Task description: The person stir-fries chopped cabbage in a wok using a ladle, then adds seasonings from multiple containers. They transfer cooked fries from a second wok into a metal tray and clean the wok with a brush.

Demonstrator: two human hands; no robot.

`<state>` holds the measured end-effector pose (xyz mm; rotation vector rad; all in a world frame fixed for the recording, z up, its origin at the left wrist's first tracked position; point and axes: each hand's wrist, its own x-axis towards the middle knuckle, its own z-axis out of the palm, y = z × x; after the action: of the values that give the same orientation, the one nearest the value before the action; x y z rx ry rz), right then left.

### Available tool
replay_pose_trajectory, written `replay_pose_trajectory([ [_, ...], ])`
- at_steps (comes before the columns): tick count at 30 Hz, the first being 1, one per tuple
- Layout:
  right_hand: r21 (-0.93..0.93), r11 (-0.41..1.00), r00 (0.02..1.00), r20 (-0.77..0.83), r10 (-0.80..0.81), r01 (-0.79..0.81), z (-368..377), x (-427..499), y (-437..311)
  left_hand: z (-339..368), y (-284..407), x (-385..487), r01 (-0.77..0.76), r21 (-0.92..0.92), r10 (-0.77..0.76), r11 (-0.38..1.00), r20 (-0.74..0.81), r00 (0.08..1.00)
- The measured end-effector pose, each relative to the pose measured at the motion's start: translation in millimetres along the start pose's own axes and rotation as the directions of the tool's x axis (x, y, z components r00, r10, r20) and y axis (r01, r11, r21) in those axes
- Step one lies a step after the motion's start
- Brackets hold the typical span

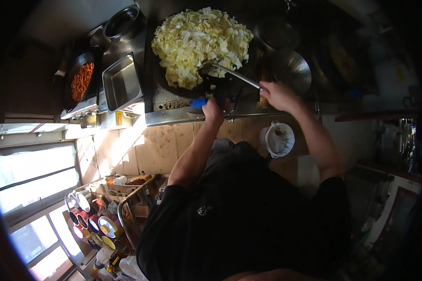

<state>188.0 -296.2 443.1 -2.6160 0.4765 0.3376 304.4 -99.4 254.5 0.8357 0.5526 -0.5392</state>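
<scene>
A dark wok (172, 90) on the range holds a high heap of chopped cabbage (202, 42), pale green and white. My right hand (277, 95) grips the end of a long metal handle, and the head of this ladle or wok spatula (237, 74) is partly buried at the near side of the heap. At the wok's near edge, my left hand (213, 111) is closed on a blue cloth (198, 103). Whether the cloth wraps a wok handle or the rim is hidden by the hand. A few loose cabbage pieces (212, 86) lie on the wok's bare near side.
Left of the wok stand a rectangular steel pan (122, 82), a steel bowl (122, 24) and a skillet of reddish-orange food (82, 82). A perforated strainer (297, 70) sits to the right. Below the range edge is a lined white bucket (277, 138). A loaded cart (123, 207) stands lower left.
</scene>
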Motion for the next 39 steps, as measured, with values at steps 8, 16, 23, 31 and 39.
replay_pose_trajectory([
  [8, 0.013, 1.000, 1.000, 0.006, -0.012, 0.012, -34.2, -3.5, -25.6, 42.8, 77.1, 31.9, -0.040, 0.035, 0.040, 0.999, -0.018, 0.999],
  [16, -0.182, 0.983, 0.945, -0.324, -0.052, -0.008, -76.9, -0.8, -73.4, 4.0, 54.6, 118.5, -0.069, 0.197, 0.041, 0.978, 0.143, 0.989],
  [23, 0.169, 0.977, 0.906, -0.420, -0.049, 0.131, -6.0, 119.6, -94.1, 1.3, 69.6, 107.6, 0.074, 0.270, -0.107, 0.960, 0.108, 0.988],
  [31, 0.075, 0.954, 0.910, -0.330, -0.249, 0.289, 43.7, 150.1, -95.6, -35.8, 109.7, 89.1, 0.330, 0.480, -0.490, 0.813, 0.257, 0.833],
  [39, 0.132, 0.989, 0.965, -0.242, 0.100, -0.070, -27.8, 52.9, -42.2, -146.0, 118.4, 63.1, 0.351, 0.572, -0.568, 0.741, 0.254, 0.783],
])
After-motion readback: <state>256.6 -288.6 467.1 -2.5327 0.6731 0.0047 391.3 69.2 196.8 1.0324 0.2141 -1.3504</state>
